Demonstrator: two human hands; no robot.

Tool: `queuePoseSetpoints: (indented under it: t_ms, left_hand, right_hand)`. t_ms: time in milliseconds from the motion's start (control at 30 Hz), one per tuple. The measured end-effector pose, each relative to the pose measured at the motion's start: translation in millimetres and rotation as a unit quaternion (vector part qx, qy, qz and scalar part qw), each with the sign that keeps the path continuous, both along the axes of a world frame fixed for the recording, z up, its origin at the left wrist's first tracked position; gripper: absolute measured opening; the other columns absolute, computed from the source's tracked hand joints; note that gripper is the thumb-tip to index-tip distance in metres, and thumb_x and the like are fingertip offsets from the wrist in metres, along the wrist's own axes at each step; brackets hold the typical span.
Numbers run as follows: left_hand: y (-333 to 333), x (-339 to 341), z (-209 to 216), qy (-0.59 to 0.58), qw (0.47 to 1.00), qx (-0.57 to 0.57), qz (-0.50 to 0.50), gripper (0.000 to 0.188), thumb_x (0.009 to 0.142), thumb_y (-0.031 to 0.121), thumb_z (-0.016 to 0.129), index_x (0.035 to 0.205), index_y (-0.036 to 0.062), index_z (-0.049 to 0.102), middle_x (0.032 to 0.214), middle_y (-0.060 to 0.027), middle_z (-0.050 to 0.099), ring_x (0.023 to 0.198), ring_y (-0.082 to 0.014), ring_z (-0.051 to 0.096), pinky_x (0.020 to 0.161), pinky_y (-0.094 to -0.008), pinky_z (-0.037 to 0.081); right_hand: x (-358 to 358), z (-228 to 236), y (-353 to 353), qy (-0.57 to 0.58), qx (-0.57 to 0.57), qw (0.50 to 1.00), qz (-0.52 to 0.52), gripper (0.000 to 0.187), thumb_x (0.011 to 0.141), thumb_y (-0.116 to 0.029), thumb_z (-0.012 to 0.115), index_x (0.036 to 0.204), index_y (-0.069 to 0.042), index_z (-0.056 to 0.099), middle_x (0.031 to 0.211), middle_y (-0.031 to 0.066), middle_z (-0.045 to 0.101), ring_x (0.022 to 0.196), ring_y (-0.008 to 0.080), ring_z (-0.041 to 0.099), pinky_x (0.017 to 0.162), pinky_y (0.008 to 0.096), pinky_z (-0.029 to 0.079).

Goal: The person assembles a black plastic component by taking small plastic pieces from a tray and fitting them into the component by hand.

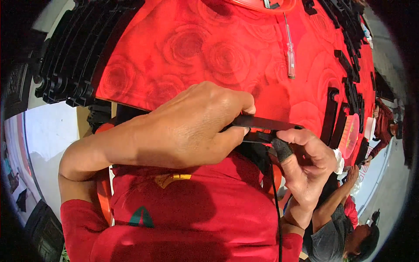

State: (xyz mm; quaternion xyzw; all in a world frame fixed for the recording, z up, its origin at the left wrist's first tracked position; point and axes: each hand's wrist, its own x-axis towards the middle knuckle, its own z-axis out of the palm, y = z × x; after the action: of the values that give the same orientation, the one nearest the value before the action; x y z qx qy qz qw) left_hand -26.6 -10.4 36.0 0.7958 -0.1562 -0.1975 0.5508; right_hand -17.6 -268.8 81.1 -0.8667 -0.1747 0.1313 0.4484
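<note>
At the near edge of the table, our left hand and right hand both pinch a black strip, with open room beyond toward the screwdriver.

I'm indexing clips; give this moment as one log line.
left hand: grips black plastic part | right hand: touches its right side | clear-handled screwdriver: on red tablecloth

Left forearm extends rightward, elbow bent; left hand is positioned knuckles up, thumb and index finger pinched. Right hand angles up-left, thumb and index fingertips close together.
</note>
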Motion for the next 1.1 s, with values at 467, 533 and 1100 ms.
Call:
queuePoseSetpoints:
  t_ms: [467,533,1100]
  left_hand:
    - [-15.9,0.6,-9.4,-0.05,0.997,-0.013,0.053,0.018,0.089,0.006,0.067,0.105,-0.0011,0.063,0.075,-0.0161,0.061,0.067,-0.0259,0.065,0.062,-0.0382,0.048]
    - [-19.8,1.0,-7.0,-0.047,0.997,-0.005,0.066,0.017,0.089,0.006,0.068,0.103,-0.0012,0.063,0.075,-0.0153,0.061,0.066,-0.0243,0.064,0.062,-0.0378,0.049]
    - [-35.3,8.4,-5.4,-0.045,0.996,0.006,0.073,0.013,0.086,0.001,0.067,0.098,-0.0018,0.064,0.076,-0.0128,0.063,0.069,-0.0198,0.064,0.066,-0.0362,0.051]
  right_hand:
    - [-2.0,-10.6,6.6,-0.091,-0.037,0.994,0.037,0.024,0.078,0.008,0.073,0.102,0.003,0.074,0.088,0.0145,0.071,0.074,0.0238,0.069,0.067,0.0318,0.052]
    - [-5.7,-8.2,9.8,-0.113,-0.064,0.991,0.027,0.025,0.077,0.009,0.073,0.102,0.003,0.074,0.087,0.0142,0.071,0.074,0.0244,0.069,0.067,0.0323,0.053]
    - [-4.9,-2.4,2.6,-0.168,-0.157,0.973,-0.03,0.027,0.075,0.003,0.081,0.099,0.0,0.069,0.087,0.014,0.069,0.074,0.0319,0.069,0.066,0.0385,0.054]
